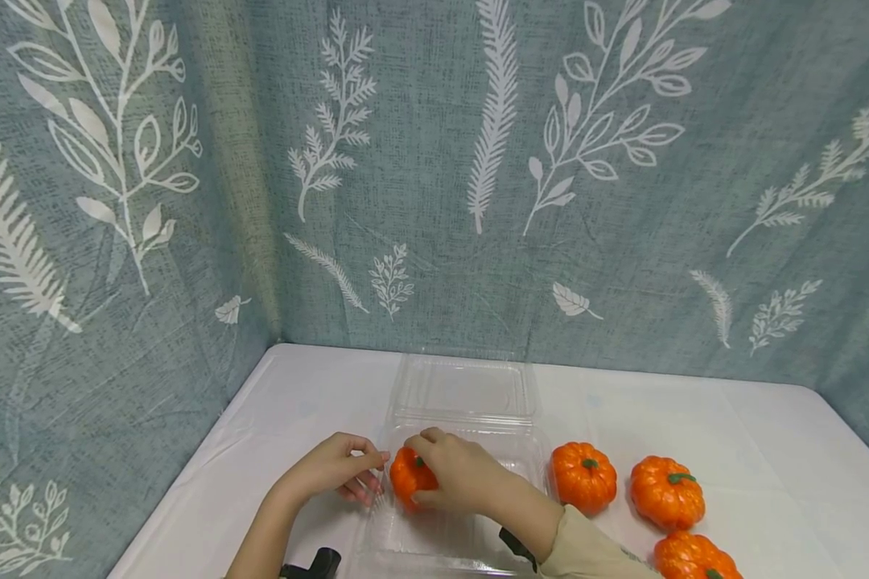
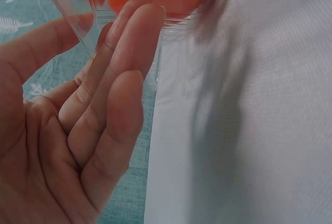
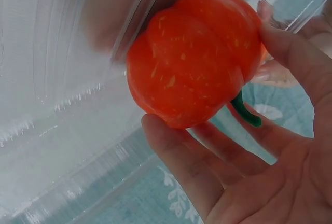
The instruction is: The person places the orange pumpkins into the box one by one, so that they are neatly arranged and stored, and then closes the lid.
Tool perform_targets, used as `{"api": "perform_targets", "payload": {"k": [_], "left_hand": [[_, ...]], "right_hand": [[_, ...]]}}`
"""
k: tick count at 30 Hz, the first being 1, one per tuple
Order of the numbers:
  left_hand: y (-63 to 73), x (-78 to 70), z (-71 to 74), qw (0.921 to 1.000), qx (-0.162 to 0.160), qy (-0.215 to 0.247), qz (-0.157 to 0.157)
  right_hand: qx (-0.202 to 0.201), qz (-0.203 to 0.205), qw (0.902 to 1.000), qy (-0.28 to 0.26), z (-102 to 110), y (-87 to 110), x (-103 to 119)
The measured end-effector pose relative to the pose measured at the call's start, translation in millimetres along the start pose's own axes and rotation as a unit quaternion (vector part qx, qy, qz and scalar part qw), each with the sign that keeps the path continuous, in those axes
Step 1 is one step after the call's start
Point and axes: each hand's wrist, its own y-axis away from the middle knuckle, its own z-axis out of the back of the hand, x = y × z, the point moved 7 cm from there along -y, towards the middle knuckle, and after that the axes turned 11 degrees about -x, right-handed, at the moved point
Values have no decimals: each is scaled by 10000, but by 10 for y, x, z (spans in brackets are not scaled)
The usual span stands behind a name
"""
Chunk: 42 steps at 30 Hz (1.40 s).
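Observation:
A small orange toy pumpkin with a green stem is in the left part of a clear plastic clamshell box. My right hand grips that pumpkin between thumb and fingers, as the right wrist view also shows the pumpkin. At the box's left wall is my left hand, its fingers relaxed and holding nothing. In the left wrist view the fingertips of the left hand are up against the clear wall, with orange showing through. Whether the pumpkin touches the box floor, I cannot tell.
The box's clear lid lies folded back behind it. Right of the box sit more orange pumpkins: one close by, a second pumpkin farther right, a third pumpkin nearer me. A leaf-patterned curtain stands behind the white table.

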Motion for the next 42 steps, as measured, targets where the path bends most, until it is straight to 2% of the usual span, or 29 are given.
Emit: {"api": "perform_targets", "payload": {"k": [11, 17, 28, 35, 42], "left_hand": [[-2, -16, -3, 10000, -13, 33, 7], [1, -9, -14, 10000, -49, -43, 57], [-5, -10, -18, 9999, -87, -56, 53], [-3, 0, -10, 9999, -98, -80, 51], [-4, 9, -9, 9998, -118, -137, 87]], "right_hand": [[-46, -17, 10000, 46, 2, -16, -19], [18, -195, 9998, 73, 47, 23, -12], [293, -316, 9984, 356, 337, 157, -27], [559, -505, 9971, -38, 509, 269, -79], [600, -559, 9965, -149, 615, 366, -94]]}}
